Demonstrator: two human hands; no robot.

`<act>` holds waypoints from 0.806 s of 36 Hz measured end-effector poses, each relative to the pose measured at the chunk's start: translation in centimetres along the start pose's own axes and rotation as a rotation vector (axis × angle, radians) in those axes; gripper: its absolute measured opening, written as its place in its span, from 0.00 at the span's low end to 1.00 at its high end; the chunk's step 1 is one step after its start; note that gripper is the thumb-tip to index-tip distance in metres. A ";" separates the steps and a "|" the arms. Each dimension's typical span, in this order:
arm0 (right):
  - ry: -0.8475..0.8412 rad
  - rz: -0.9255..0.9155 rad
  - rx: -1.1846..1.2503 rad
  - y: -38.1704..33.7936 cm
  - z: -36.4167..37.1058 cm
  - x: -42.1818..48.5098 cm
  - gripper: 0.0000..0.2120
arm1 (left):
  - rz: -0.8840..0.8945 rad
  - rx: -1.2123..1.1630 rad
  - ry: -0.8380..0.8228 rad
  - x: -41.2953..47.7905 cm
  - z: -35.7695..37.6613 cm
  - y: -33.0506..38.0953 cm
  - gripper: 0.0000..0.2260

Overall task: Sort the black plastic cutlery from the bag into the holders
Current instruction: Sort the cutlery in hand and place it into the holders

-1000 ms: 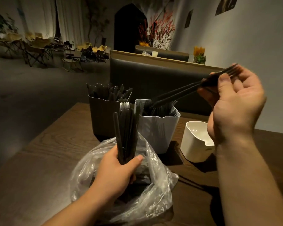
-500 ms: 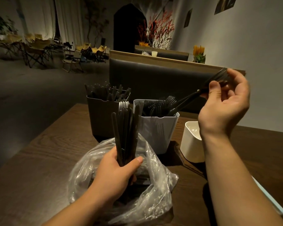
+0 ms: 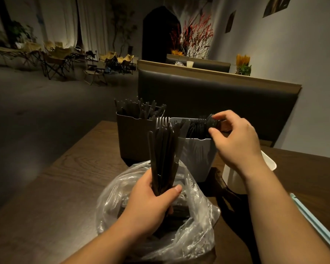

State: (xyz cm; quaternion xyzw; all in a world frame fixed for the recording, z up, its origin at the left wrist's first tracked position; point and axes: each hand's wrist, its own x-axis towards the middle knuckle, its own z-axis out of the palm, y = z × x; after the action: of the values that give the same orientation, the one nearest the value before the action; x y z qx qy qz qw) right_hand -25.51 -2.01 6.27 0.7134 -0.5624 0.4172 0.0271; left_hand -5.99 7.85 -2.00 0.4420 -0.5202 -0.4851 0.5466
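My left hand (image 3: 148,203) grips an upright bundle of black plastic cutlery (image 3: 163,155) above the clear plastic bag (image 3: 196,221), which holds more dark pieces. My right hand (image 3: 234,141) is at the right rim of the white holder (image 3: 196,159), its thumb and fingers pinching the heads of black forks (image 3: 211,122) that stand in that holder. A dark holder (image 3: 131,141) to the left is packed with black cutlery. A smaller white holder (image 3: 231,180) sits to the right, mostly hidden behind my right forearm.
All stands on a dark wooden table (image 3: 69,180). A padded bench back (image 3: 208,92) rises behind the holders. A pale green strip (image 3: 316,225) lies at the table's right edge. Folding chairs (image 3: 55,60) stand far off to the left.
My right hand came down and leftward, lowering the black forks into the white holder until only their heads show. My left hand kept its bundle still over the bag.
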 end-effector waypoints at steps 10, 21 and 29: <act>-0.002 -0.114 0.232 -2.7 -2.7 -0.1 0.13 | -0.066 -0.141 -0.197 -0.1 -0.5 0.4 0.10; -0.653 0.050 1.141 -6.1 -1.1 -2.1 0.18 | -0.260 -0.447 -0.617 -0.6 -1.7 1.4 0.09; -0.336 0.185 1.112 -6.3 -0.5 -2.1 0.08 | -0.257 -0.590 -0.628 -0.1 -1.6 1.0 0.13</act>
State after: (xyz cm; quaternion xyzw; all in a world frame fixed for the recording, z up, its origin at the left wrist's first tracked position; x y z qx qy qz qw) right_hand -20.60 2.20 7.97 0.6248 -0.3158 0.5315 -0.4770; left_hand -4.35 8.06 -1.12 0.1594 -0.4413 -0.7873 0.4001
